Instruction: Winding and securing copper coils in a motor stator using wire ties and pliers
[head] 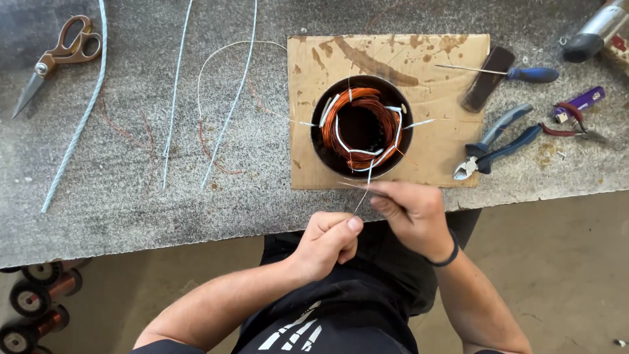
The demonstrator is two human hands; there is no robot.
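A round motor stator (361,126) with copper windings and white sleeves stands on a stained cardboard sheet (432,98) on the grey bench. A thin wire (364,190) runs from the winding's near side down to my hands. At the bench's front edge my left hand (325,241) is closed, its thumb pinching the wire's lower end. My right hand (409,213) pinches the same wire just above, right below the stator.
Scissors (59,56) lie far left, with pale blue cords (78,124) and a loose white wire (216,59) between. Blue-handled cutters (495,144), a screwdriver (524,74), a dark block (488,78), a purple lighter (580,103) and small snips lie right. Copper wire spools (36,298) sit below left.
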